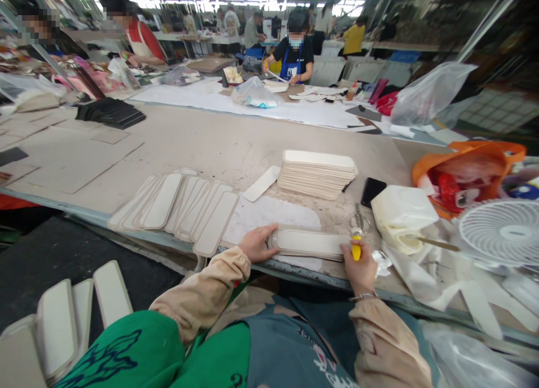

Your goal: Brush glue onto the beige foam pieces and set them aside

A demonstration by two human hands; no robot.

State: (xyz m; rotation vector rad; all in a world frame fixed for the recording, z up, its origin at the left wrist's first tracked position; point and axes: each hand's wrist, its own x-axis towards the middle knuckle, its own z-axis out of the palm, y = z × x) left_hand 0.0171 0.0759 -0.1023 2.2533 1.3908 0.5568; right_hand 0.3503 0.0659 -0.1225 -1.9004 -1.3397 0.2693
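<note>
Head view: the small stack of pale strips [311,242] lies close to the table edge in front of me, just past twelve o'clock, partly on a white sheet [248,219]. Its long axis runs from about nine o'clock to a little past three, one rounded end toward each hand, with the flat faces up.

My left hand [259,245] is at the nine o'clock end, its fingers and thumb apparently pinching it. My right hand [360,267] touches the three o'clock end with fingers bent in; a yellow handle [356,249] shows among them, and I cannot tell how firmly they press on either.

I judge the step in hand to be evening up this stack. The next move calls for matched pressure from both ends, so that no strip slides out of line.

From the stack, the fanned strips [216,224] lie toward ten o'clock, the taller stack [315,177] at twelve, and scissors [361,222] near two.
</note>
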